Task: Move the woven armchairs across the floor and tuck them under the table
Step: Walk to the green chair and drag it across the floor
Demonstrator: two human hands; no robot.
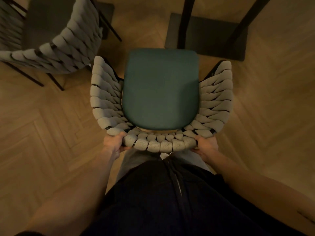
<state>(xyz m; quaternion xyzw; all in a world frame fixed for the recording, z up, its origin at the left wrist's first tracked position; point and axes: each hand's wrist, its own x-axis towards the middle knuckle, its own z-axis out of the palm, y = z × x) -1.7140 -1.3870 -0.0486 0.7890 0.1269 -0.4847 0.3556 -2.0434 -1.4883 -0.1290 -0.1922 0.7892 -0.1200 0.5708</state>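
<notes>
- Woven armchair point(162, 103) w/ green seat cushion point(161, 89) sits centre of view on herringbone wood floor point(42, 133), directly in front of person.
- Left hand point(114, 142) grips the back rim at its left corner, fingers curled round the weave.
- Right hand point(205, 144) grips the rim's right corner the same way (hands well apart, one per corner).
- Chair's front edge is near the dark table base point(208, 36), overlapping its near corner in view.
- 2nd woven armchair point(56, 40) stands upper left, apart from the first.
</notes>
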